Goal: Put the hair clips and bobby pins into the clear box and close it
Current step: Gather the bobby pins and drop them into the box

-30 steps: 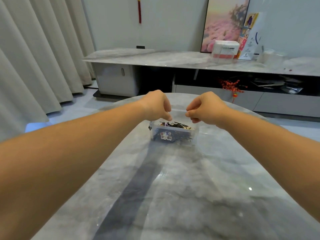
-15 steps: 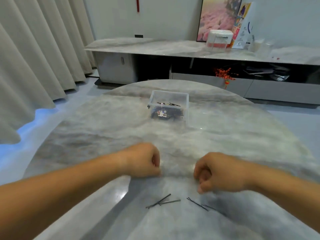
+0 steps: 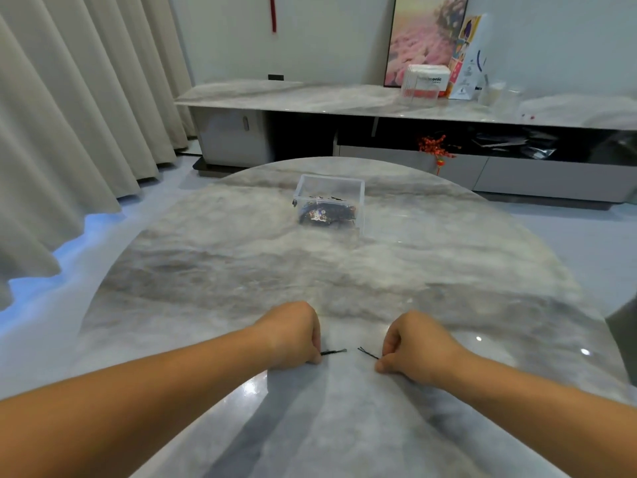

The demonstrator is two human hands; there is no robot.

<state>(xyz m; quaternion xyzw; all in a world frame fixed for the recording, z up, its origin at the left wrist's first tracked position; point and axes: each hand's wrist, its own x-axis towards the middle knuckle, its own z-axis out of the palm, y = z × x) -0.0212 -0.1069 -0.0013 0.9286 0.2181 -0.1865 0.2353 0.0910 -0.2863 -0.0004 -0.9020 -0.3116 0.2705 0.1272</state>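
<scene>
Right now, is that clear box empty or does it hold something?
Not empty. The clear box holds a dark heap of hair clips at its bottom, with thin bobby pins on top.

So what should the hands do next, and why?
Probably lift and carry the pins to the clear box. The left hand pinches one bobby pin, the right hand another bobby pin, and the box sits open across the table.
</scene>
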